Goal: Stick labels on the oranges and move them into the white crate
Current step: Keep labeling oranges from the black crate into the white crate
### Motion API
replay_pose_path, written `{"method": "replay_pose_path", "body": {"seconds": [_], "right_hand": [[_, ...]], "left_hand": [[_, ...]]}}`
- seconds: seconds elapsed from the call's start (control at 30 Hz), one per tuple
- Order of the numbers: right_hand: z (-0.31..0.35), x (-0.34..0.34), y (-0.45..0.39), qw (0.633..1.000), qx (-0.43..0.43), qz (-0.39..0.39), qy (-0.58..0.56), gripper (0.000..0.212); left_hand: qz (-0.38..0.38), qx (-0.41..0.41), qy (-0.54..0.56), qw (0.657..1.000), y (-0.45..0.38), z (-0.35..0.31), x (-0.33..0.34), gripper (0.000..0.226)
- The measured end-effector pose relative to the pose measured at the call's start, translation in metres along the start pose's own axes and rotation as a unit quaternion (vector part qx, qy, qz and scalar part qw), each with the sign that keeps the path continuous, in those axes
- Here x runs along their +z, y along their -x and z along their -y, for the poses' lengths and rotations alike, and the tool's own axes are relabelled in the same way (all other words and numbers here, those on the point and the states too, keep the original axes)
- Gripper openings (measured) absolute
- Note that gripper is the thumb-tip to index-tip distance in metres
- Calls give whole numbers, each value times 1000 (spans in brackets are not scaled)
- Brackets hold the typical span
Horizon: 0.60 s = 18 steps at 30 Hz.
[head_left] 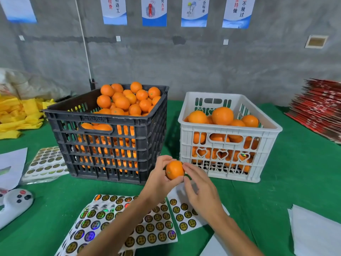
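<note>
Glossy, holographic label sheets [147, 224] lie nearest the viewer on the green cloth [276, 200], well in front of the white crate [228, 159]; round gold-and-black stickers sit in rows, with some gaps where stickers are gone. Just above the sheets, in front of the white crate's near left corner, the left hand [158, 180] grips one orange [174, 169], fingers curled round its left side; the right hand [199, 185] touches the fruit's right side with fingertips, fingers fairly straight; whether a label lies under them cannot be told. The orange shows a dimpled, matte skin and a small green stem mark; no label is visible on its facing side.

The white crate is rigid slotted plastic with heart-shaped cut-outs; it holds oranges piled about to its rim, one label glinting through a heart opening. Left of the white crate stands a black crate [110, 143], also slotted plastic, heaped above its rim with oranges.

Judgement: the work is partly done; the white crate is well filled, yet the black crate's stock suggests much remains. Further label sheets [46, 163] lie left of the black crate.
</note>
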State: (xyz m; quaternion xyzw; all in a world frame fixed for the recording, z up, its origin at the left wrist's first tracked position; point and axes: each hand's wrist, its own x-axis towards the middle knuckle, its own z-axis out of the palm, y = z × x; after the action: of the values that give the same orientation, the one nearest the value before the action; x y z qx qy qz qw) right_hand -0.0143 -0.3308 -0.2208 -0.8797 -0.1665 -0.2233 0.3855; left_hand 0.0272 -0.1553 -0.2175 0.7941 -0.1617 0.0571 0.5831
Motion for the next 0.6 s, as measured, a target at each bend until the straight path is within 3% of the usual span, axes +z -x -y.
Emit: {"method": "replay_pose_path", "body": {"seconds": [0.13, 0.23, 0.33, 0.43, 0.5, 0.6], "right_hand": [[28, -33, -41, 984, -76, -148, 59, 43], [47, -66, -86, 969, -60, -205, 121, 47], [57, -91, -127, 959, 4, -206, 194, 54], [61, -99, -148, 949, 54, -198, 241, 60], [64, -96, -153, 954, 48, -180, 235, 59], [70, -81, -156, 972, -11, -153, 177, 53]], "left_hand": [[-58, 86, -21, 994, -39, -69, -7, 58], [-106, 195, -55, 974, -86, -124, -6, 58], [-100, 192, -85, 973, -137, -165, 5, 65], [-33, 151, -154, 976, -171, -181, 12, 71], [-15, 141, -217, 966, -177, -182, 5, 70], [-56, 174, -283, 941, -173, -180, -25, 57]]}}
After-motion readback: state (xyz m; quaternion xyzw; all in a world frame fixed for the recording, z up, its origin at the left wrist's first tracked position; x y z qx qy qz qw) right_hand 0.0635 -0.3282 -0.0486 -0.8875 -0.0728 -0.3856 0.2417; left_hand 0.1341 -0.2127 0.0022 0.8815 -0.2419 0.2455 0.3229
